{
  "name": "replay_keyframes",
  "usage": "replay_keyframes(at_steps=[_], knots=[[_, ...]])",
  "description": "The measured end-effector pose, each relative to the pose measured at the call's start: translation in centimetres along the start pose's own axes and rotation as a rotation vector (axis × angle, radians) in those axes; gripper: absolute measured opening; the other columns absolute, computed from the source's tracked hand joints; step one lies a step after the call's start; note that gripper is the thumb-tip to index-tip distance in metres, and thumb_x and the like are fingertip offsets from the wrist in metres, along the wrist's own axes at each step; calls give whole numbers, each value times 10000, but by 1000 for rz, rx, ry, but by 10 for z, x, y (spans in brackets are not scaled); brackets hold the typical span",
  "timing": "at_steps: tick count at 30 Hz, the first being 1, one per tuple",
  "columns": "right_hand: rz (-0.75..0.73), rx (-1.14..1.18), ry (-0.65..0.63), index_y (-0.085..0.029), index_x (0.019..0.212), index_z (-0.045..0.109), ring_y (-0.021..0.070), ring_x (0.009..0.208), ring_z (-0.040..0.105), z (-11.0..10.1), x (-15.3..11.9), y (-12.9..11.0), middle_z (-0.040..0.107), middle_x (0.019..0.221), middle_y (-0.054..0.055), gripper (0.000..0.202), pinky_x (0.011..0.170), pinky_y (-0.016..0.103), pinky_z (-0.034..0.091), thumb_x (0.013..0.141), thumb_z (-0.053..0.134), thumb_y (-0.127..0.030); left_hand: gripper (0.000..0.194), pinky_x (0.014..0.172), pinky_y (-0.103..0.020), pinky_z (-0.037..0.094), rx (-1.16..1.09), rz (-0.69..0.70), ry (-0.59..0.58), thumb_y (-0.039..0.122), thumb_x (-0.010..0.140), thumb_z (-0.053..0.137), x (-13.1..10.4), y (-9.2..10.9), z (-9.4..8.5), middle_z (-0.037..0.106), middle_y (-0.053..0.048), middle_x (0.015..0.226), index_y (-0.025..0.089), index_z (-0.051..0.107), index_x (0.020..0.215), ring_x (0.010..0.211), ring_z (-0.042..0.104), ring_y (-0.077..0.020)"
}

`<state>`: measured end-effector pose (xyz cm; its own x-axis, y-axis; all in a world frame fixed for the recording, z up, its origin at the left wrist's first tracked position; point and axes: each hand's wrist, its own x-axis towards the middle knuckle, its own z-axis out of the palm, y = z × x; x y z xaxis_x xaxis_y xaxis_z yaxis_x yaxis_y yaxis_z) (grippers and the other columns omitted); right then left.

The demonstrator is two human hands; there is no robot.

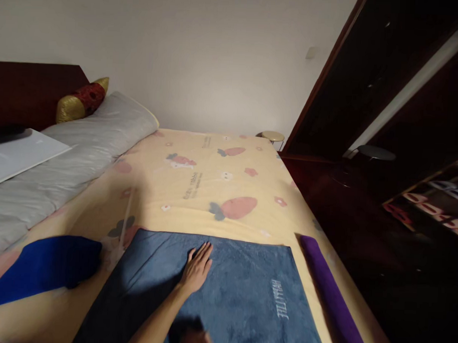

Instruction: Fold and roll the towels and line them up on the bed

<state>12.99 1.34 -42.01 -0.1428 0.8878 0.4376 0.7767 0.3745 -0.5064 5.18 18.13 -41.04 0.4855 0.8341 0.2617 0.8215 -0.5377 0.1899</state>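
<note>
A dark blue-grey towel [243, 287] with pale lettering near its right edge lies spread flat on the yellow patterned bed sheet [198, 190]. Near the towel's far edge my left hand [197, 270] rests flat on the cloth, fingers stretched out and holding nothing. My right hand [196, 339] shows only in part at the bottom of the view, blurred over the towel; its fingers cannot be made out. To the towel's left is a bright blue cloth [56, 265], and along its right side lies a long purple roll [333, 295].
A long grey pillow [98, 132] lies at the left, with a white board [22, 154] and a red and gold cushion [83, 101] on it. Beyond the bed stand a round stool [273, 136] and a dark stool [376, 152]. Shoes [430, 207] sit on a rack at right.
</note>
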Motion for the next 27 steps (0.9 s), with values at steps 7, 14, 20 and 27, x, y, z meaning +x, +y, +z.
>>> replay_keyframes(at_steps=[7,14,20,27], knots=[[215,-201,-147,-216,1429,382,224,1410,305,-17,127,87,369,1514,95,481,1107,474,343,960,321,-304,585,1127,-447,304,105,-90,18,201,963,289,12,-13,7,296,-61,1555,242,70,1504,1423,285,-191],[322,-427,-191,-212,1457,315,217,1436,240,-43,117,160,286,1548,75,569,1148,485,230,965,252,-490,560,1126,-448,303,71,-124,-18,348,979,314,17,-10,0,304,-52,1552,274,118,1499,1412,312,-188],[398,-543,-166,-240,1484,242,209,1438,234,-99,87,235,293,1557,69,602,1148,475,223,957,189,-525,541,1150,-489,212,155,-257,50,374,982,275,-6,-69,-36,280,-62,1565,281,141,1498,1439,246,-209],[425,-448,-265,-243,1471,287,219,1437,237,-129,76,270,285,1562,60,621,1141,492,234,950,175,-562,500,1082,-504,312,190,-433,-44,379,987,220,-56,-153,-62,349,-73,1536,284,243,1478,1404,329,-215]])
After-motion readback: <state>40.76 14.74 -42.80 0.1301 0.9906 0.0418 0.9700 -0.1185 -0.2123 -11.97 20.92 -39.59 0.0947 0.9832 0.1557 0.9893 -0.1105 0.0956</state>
